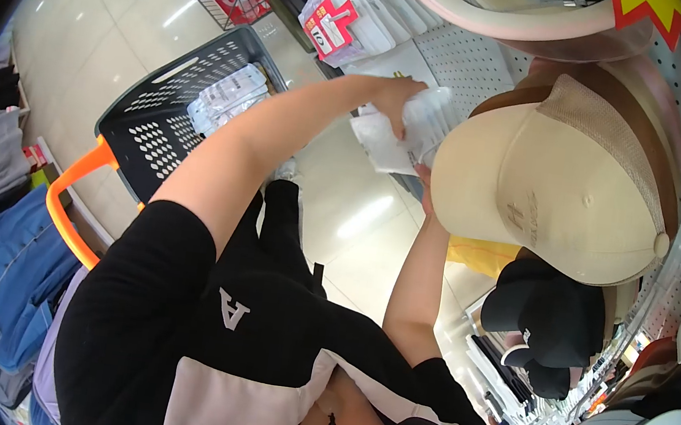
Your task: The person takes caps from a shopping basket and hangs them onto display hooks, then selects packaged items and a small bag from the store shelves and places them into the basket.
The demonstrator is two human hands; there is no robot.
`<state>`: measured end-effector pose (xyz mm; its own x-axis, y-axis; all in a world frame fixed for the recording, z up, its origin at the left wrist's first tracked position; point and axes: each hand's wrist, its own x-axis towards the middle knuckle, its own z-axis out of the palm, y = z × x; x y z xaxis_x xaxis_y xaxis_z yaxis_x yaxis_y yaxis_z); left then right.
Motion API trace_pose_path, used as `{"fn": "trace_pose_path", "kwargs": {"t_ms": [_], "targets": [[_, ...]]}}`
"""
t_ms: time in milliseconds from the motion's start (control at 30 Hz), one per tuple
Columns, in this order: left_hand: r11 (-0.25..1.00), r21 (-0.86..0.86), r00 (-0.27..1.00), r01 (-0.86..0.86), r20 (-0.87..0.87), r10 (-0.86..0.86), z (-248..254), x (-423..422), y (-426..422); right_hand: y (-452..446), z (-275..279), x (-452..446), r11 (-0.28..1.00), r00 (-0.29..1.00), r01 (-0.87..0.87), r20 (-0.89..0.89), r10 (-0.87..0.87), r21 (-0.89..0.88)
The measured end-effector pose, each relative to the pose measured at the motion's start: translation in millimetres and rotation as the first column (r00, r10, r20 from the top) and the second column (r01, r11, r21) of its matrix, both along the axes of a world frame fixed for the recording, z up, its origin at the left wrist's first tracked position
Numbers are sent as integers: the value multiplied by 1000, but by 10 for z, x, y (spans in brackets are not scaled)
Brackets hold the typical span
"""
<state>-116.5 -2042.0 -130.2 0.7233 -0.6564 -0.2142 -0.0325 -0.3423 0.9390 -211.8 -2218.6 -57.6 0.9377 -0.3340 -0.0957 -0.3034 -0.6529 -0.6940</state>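
My left hand [395, 100] reaches across to the pegboard display, its fingers closed on the edge of a clear plastic packet [426, 121] with something white inside. Just below it, my right hand [426, 187] touches the packets' lower edge, its fingers partly hidden behind a beige cap [522, 184]. Another white packet [387, 146] hangs between the two hands. What the right fingers grip, if anything, I cannot make out.
A black basket cart [148, 117] with an orange handle [63, 187] stands at left, holding packaged items [227, 97]. More packets with a red price tag [329, 28] hang above. Black caps [545, 314] hang at lower right; denim clothes [10, 274] lie at far left.
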Motion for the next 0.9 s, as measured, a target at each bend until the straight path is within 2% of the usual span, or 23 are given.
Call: {"fn": "trace_pose_path", "kwargs": {"t_ms": [67,100,133,167,200,267,400,467,500,567,600,633,667,733,800,833,867,900], "targets": [[998,-25,998,-57,-10,57,-133,-219,-5,83,-99,-65,1000,1000,9,-22,-10,-18],[988,-6,987,-154,51,154,-173,-343,-8,-138,-239,-57,1000,1000,14,-27,-14,-16],[968,8,963,-250,110,247,-160,-491,-24,-574,-495,-46,950,967,-205,-105,234,234],[964,-38,952,-262,-172,252,175,-594,69,-794,-640,-65,793,871,-373,-111,478,482],[965,-33,952,-259,-176,250,255,-704,83,-732,-587,-114,792,872,-368,-114,476,488],[942,83,920,-325,-201,335,366,-901,120,-535,-330,-274,747,843,-65,-364,395,662],[912,70,868,-404,-284,406,657,-1350,232,-205,67,-822,698,894,61,-350,281,714],[874,84,799,-478,-373,472,975,-1511,346,-26,343,-1064,541,900,270,-408,152,796],[879,90,802,-469,-373,466,1110,-1581,386,83,527,-1149,527,892,324,-439,106,786],[832,128,711,-541,-459,533,1345,-1710,459,262,806,-1257,463,910,331,-408,74,822],[836,133,717,-532,-454,528,1431,-1761,489,341,939,-1304,406,927,324,-373,47,854],[804,83,657,-589,-529,536,1506,-1802,511,422,1048,-1318,475,944,257,-324,63,842],[762,39,593,-646,-603,533,1576,-1852,532,478,1128,-1323,465,946,258,-320,58,847],[723,31,571,-690,-591,570,1621,-1956,596,549,1241,-1339,381,934,277,-340,109,882],[623,48,393,-781,-738,549,1676,-2076,734,627,1273,-1414,371,909,322,-394,136,871],[589,43,331,-807,-793,512,1713,-2192,825,659,1264,-1478,447,896,234,-370,245,863],[583,52,326,-811,-787,524,1754,-2320,913,708,1255,-1517,507,868,130,-345,357,852],[548,31,290,-836,-822,490,1779,-2478,1006,788,1289,-1553,440,843,144,-343,415,886]]}}
